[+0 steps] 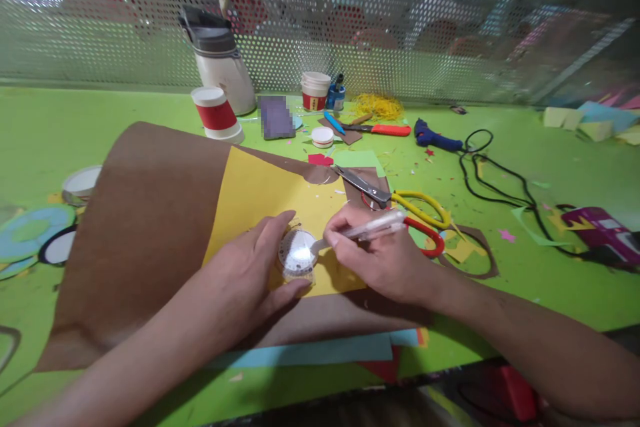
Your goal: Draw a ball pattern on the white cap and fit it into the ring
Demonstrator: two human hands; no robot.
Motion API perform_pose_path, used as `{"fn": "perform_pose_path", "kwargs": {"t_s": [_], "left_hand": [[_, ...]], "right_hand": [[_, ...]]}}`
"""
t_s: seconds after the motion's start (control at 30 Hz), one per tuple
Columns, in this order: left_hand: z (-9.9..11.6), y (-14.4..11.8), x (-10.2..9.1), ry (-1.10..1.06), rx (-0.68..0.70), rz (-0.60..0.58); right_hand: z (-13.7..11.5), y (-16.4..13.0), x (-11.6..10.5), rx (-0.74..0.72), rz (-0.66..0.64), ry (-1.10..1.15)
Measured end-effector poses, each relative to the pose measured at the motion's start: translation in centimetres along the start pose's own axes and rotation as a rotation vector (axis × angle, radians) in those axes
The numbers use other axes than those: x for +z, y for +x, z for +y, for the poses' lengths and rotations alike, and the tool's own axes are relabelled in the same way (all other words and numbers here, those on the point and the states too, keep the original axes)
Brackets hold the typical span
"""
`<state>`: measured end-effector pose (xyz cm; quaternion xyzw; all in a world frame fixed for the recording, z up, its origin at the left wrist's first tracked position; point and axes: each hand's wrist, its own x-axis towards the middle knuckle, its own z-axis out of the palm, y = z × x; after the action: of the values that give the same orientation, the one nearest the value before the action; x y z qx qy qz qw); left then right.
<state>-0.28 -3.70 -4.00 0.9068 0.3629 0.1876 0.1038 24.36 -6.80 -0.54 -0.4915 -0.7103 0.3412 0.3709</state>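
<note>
Disc (297, 251) lies flat on yellow paper (255, 193), left hand (250, 257) bracketing it, fingers half-spread, likely against slipping; right hand (377, 257), fingers pinched on pen (375, 224).

Left hand (245, 270) spread around round template (295, 259) on yellow paper (260, 193); right hand (373, 257) grips pen (373, 225), tip at template.

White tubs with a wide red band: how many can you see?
2. The nearer tub is in front of the jug; the farther tub is beside a blue container. Others might be hidden.
</note>
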Motion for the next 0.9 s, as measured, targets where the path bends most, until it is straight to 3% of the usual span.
{"fn": "perform_pose_path", "kwargs": {"t_s": [0.23,0.57,0.73,0.8,0.9], "left_hand": [[0.4,0.4,-0.6,0.029,0.033,-0.011],[-0.9,-0.5,0.3,-0.023,-0.013,0.05],[-1.6,-0.1,-1.4,-0.146,-0.116,0.027],[-2.0,0.2,-2.3,-0.188,-0.154,-0.032],[-2.6,0.7,-3.3,-0.214,-0.212,0.0]], "right_hand": [[1.3,0.7,-0.1,-0.133,0.175,0.048],[3.4,1.5,0.4,-0.142,0.001,-0.079],[3.4,1.6,0.3,-0.142,0.0,-0.084],[3.5,1.7,0.2,-0.198,-0.025,-0.091],[3.5,1.8,0.0,-0.304,-0.101,-0.122]]}}
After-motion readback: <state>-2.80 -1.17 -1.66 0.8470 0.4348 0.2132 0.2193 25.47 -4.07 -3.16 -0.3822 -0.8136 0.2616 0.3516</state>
